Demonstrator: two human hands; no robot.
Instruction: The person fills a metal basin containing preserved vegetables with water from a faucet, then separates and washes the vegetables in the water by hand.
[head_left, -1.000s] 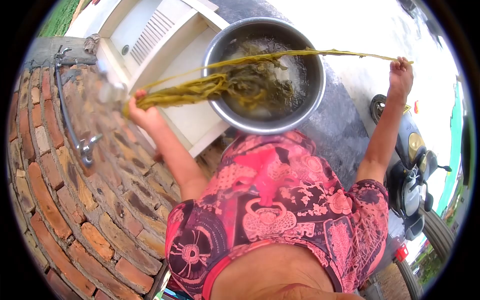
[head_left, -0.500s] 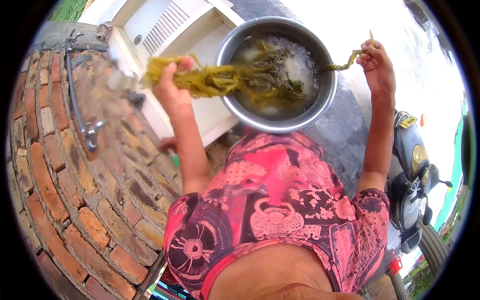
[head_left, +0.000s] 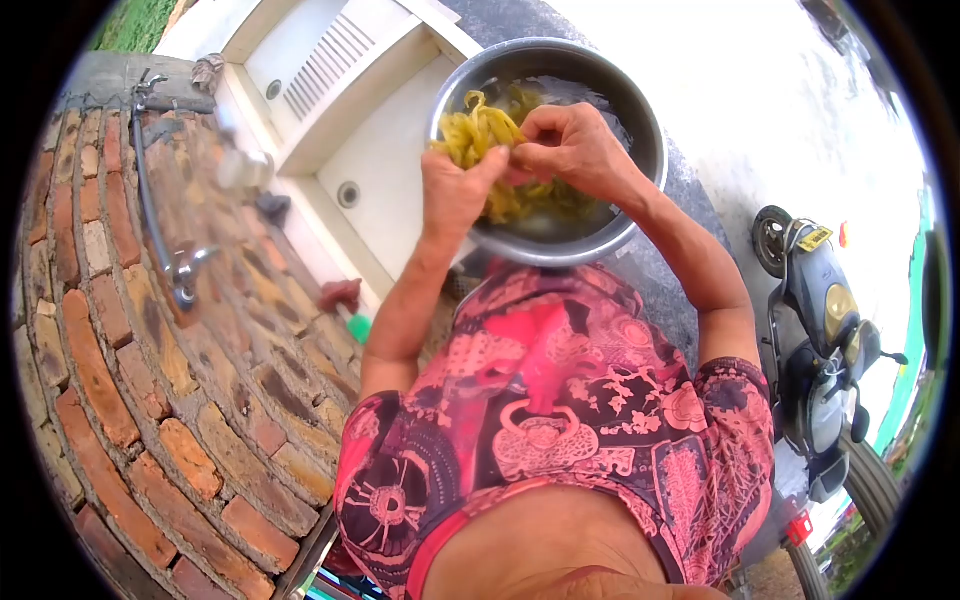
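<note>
A bunch of yellow-green leafy vegetables (head_left: 478,130) is gripped in my left hand (head_left: 460,190), above the left side of a round metal basin (head_left: 652,150). My right hand (head_left: 575,150) meets the left over the basin, its fingers pinched together at the bunch. What exactly the right fingertips hold is hidden. Below the hands, more of the leafy vegetables lie in the water in the basin.
A pale sink (head_left: 385,150) with a drain and a ribbed board stands left of the basin. Beyond it, a brick wall (head_left: 180,400) carries a pipe with taps (head_left: 150,190). A scooter (head_left: 825,290) is parked at the right.
My left hand has brought the bunch right, back over the basin. My right hand has swung in from the far right, where it held a single strand, to meet the left.
</note>
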